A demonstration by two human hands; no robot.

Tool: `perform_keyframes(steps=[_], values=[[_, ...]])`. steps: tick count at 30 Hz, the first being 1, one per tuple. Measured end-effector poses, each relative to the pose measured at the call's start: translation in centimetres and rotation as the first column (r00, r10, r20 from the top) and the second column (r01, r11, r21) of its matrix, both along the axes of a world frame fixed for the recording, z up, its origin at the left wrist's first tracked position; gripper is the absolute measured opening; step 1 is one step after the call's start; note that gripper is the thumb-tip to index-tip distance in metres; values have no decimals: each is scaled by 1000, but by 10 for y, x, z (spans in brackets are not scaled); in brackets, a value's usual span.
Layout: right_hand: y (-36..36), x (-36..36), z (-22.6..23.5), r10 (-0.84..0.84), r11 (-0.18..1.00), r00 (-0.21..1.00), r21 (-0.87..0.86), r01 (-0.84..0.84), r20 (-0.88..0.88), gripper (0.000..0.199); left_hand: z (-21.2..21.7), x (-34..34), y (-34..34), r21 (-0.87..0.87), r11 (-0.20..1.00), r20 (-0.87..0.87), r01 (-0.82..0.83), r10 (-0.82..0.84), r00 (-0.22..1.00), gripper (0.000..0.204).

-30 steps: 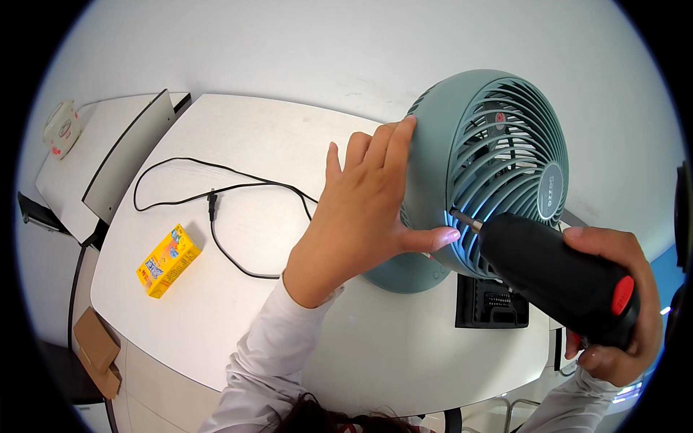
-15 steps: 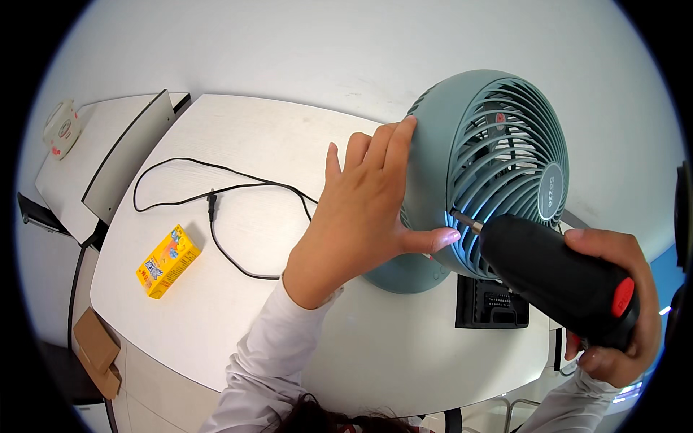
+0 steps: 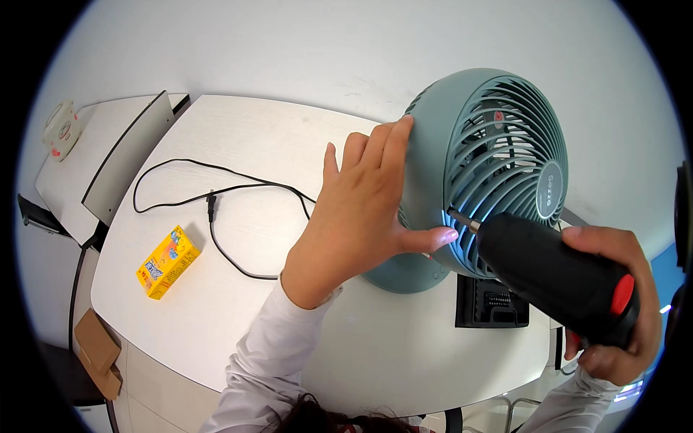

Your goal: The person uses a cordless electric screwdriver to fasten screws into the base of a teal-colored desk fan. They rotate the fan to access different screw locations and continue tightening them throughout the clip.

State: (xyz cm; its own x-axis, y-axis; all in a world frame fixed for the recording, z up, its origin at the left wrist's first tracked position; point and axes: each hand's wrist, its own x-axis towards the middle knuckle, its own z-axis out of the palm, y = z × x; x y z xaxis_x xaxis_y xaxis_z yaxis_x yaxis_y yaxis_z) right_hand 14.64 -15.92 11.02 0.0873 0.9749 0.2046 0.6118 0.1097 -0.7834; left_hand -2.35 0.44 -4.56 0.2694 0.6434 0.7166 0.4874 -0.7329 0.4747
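Observation:
A grey-green desk fan (image 3: 433,155) stands on the white table, its slatted grille turned to the right. My left hand (image 3: 364,198) steadies the fan's housing from the left, fingers spread along its side and thumb at the lower rim of the grille. In my right hand (image 3: 621,289) is a black electric screwdriver (image 3: 552,270) with a red button, the fingers wrapped round its handle. Its bit meets the left edge of the grille, close above my left thumb, where a bluish light falls. The very tip of the bit and any screw there are too small to make out.
A black bit case (image 3: 491,307) lies under the screwdriver, near the fan's base. A black power cord (image 3: 245,184) loops across the white table (image 3: 216,325), beside a small yellow box (image 3: 167,262). Farther left are a panel (image 3: 133,155) and a floral-patterned container (image 3: 62,131).
The fan's head has shifted very slightly to the left, and my left hand and the screwdriver have moved with it. Both grips stay the same.

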Motion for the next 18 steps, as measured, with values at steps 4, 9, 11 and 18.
perform_keyframes(steps=[4,9,11,18], values=[[0,2,2,16,1000,999,-17,-15,36,90,1,0,0,-22,1000,7,13,-13,1000,112],[2,6,7,69,994,998,-83,-68,12,92,1,0,0,-9,1000,13,15,-15,1000,112],[-1,5,5,44,997,998,-60,-41,46,92,0,0,0,-15,1000,13,17,-17,1000,112],[1,7,6,90,994,995,-67,-88,37,90,0,0,0,-12,1000,4,16,-16,1000,111]])
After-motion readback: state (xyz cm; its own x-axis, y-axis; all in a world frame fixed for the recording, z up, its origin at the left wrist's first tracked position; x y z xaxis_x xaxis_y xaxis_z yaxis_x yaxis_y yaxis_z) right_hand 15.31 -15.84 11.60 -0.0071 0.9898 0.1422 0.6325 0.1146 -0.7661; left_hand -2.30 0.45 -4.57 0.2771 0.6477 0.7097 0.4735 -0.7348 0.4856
